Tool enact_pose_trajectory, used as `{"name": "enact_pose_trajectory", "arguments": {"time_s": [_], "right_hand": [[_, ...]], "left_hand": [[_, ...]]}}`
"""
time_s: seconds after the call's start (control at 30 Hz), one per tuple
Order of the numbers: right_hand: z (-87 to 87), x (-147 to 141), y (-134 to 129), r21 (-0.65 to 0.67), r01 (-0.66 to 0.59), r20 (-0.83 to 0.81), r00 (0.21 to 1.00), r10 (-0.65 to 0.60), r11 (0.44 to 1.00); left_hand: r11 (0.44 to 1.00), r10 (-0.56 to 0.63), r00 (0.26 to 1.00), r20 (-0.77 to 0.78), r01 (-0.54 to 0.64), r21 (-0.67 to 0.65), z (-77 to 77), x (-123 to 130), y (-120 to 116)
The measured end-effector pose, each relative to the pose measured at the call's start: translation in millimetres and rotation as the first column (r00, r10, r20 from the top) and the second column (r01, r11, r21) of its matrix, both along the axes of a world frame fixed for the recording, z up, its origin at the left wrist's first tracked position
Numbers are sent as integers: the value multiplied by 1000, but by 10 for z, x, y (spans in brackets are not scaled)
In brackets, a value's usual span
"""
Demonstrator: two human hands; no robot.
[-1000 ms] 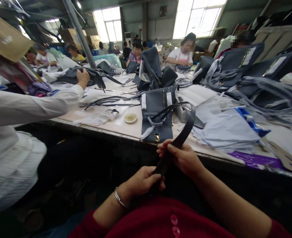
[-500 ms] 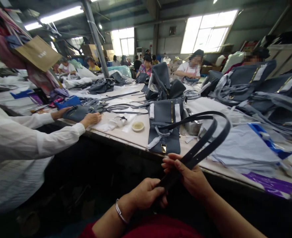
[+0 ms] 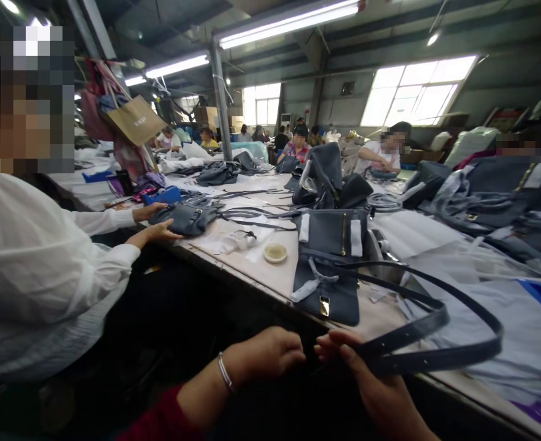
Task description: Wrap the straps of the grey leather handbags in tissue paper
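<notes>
My right hand [image 3: 366, 370] is closed round dark leather straps [image 3: 435, 361], just in front of the table edge. The straps bow out to the right in a wide loop, with small holes along them, and reach back to a dark blue-grey leather bag [image 3: 323, 275]. That bag lies at the table edge, with a gold zip, a gold clasp and white wrapping on its parts. To the left of my right hand, my left hand [image 3: 272, 352] has its fingers curled, apart from the right one. Against the dark background, anything inside those fingers is hidden.
A co-worker in a white top [image 3: 49, 263] at the left handles another dark bag [image 3: 187, 218]. A small round dish [image 3: 275, 253] sits left of my bag. More bags [image 3: 504, 184] and white sheets [image 3: 495, 306] cover the right side. Several people work farther back.
My left hand has come away from the straps and now sits apart from my right hand. The strap loop has dropped lower and swung right. The view has turned left.
</notes>
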State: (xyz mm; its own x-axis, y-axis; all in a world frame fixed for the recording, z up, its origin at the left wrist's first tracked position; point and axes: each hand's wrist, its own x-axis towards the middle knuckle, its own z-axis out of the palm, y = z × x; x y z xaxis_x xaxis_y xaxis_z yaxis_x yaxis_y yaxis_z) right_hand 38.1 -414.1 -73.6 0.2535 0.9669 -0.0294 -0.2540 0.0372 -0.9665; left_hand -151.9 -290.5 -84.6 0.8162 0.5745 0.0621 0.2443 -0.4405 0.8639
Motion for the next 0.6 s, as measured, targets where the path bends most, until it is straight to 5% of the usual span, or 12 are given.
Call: {"name": "enact_pose_trajectory", "arguments": {"time_s": [0.07, 0.17, 0.23, 0.37, 0.6], "right_hand": [[-62, 60, 95, -3, 45, 65, 997, -44, 999], [-272, 108, 234, -24, 83, 143, 987, -79, 996], [-461, 156, 310, -55, 88, 155, 985, -79, 995], [-788, 344, 404, -133, 99, 192, 979, -72, 986], [-973, 520, 486, -256, 110, 141, 987, -75, 961]], "left_hand": [[959, 154, 987, -47, -137, 249, 8, 58, 447], [751, 460, 887, -44, -362, 552, -6, 247, 1142], [651, 611, 784, -111, -418, 634, -64, 391, 1537], [700, 671, 659, -339, -412, 583, -277, 579, 2062], [700, 658, 694, -291, -423, 575, -426, 731, 2306]]}}
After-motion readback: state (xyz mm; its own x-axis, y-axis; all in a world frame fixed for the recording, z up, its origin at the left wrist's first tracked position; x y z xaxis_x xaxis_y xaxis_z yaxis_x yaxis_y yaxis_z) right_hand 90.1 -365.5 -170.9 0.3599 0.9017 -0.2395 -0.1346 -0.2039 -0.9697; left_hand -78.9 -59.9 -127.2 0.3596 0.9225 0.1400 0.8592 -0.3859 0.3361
